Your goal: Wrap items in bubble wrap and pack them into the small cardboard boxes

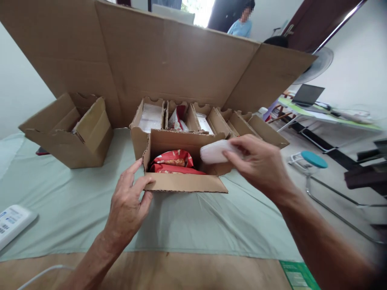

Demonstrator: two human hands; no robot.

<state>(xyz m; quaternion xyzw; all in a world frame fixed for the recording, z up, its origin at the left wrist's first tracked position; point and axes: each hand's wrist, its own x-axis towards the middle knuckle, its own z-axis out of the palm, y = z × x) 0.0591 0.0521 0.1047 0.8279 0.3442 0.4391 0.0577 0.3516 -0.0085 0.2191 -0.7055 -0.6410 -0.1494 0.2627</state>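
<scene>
A small open cardboard box [187,183] stands in the middle with red printed snack packets [177,159] inside. My left hand [128,197] grips its left front corner, fingers along the side and on the front flap. Over the box's right end, my right hand [255,159] pinches a whitish, rounded, flat item [216,152] between thumb and fingers. Motion blurs this item, so its exact kind is unclear. Part of it is hidden within my fingers.
Behind stands a row of narrow cardboard bins [137,121] with white and red packets. Another open carton [90,145] is at the left, before a tall cardboard panel [181,60]. A white labelled device [15,223] lies left. A person [240,27] is in the background.
</scene>
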